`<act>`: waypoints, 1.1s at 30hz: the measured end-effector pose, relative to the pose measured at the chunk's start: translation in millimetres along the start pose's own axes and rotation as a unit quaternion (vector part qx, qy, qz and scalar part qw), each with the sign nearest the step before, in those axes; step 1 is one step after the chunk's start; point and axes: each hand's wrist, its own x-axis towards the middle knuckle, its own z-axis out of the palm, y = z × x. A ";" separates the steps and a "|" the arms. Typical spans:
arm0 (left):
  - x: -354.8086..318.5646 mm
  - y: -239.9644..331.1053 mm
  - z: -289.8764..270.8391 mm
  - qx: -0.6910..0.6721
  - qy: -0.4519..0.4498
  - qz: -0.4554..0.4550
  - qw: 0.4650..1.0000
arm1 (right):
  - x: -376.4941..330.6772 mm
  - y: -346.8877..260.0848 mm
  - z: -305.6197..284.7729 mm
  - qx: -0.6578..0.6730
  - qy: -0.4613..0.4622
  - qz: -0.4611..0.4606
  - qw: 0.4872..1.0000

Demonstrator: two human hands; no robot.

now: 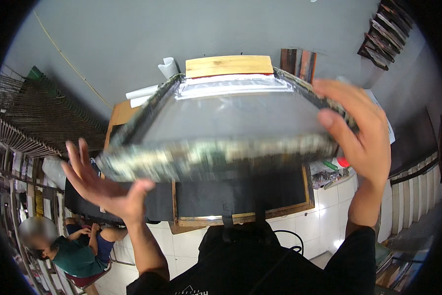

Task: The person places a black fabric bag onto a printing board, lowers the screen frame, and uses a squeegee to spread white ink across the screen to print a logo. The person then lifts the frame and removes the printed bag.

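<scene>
A person lifts a large rectangular screen-printing frame (221, 123), its paint-flecked wooden border stretched with pale translucent mesh, holding it tilted between both hands at chest height above a dark-covered tabletop (240, 194) edged in wood. The right hand (361, 130) is clamped over the frame's right rail, thumb on the near face and fingers wrapped behind the far side. The left hand (103, 184) is spread wide, fingers apart, its thumb at the frame's blurred near-left corner; whether the palm presses against the wood cannot be told through the motion blur. Beyond the far edge of the frame, past both hands, a light wooden board (229, 65) rests flat, and rolled white paper sheets (154, 81) lie just to its left. Well to the left of the left hand stands a stack of wire drying racks (39, 115). Below that hand, a seated person in a green shirt (71, 255) is on a chair on the white tiled floor (314, 221). Above the right hand, dark frames (385, 32) hang in a row on the grey wall (132, 29).
</scene>
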 end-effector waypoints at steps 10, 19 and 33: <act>-112.1 -97.0 110.9 0.131 -0.327 -0.350 0.868 | 122.8 22.4 -13.3 -0.054 -0.027 0.154 0.986; -140.5 -193.8 -19.3 0.085 -0.283 -0.495 0.817 | 165.3 64.1 -12.1 -0.027 0.030 0.180 0.983; -136.6 -180.4 -65.3 0.199 -0.281 -0.323 0.882 | 185.9 84.3 -18.1 -0.059 0.040 0.067 0.995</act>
